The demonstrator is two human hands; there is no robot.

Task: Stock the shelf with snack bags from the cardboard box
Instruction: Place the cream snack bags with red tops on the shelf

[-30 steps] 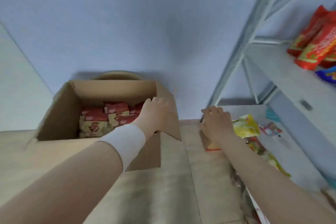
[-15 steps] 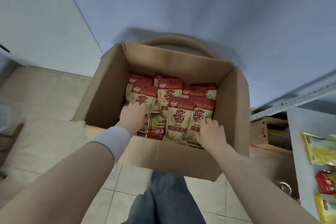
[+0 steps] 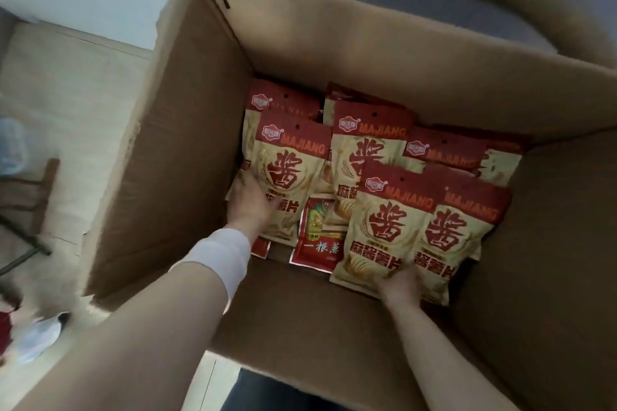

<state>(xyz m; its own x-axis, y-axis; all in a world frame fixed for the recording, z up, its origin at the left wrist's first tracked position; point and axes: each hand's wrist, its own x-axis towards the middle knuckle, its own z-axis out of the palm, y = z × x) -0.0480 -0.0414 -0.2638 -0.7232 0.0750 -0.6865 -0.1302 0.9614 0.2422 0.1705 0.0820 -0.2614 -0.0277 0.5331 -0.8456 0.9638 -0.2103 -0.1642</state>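
An open cardboard box (image 3: 187, 130) fills the view, holding several red-and-cream snack bags. My left hand (image 3: 250, 205) lies on the lower left corner of the left bag (image 3: 287, 173), fingers closed around its edge. My right hand (image 3: 399, 284) grips the bottom edge of the front middle bag (image 3: 384, 227), which overlaps a bag to its right (image 3: 450, 237). A smaller red packet (image 3: 317, 243) lies flat between the two hands. The shelf is out of view.
A curved beige chair back (image 3: 551, 7) rises behind the box. Pale floor tiles (image 3: 66, 93) lie to the left, with a dark metal frame (image 3: 23, 210) and a white object (image 3: 36, 337) at the left edge. My dark trouser leg (image 3: 267, 394) shows below the box.
My view has swung from the shelf down into the box and come closer. Both hands left the box flap and shelf area and now rest on bags inside the box.
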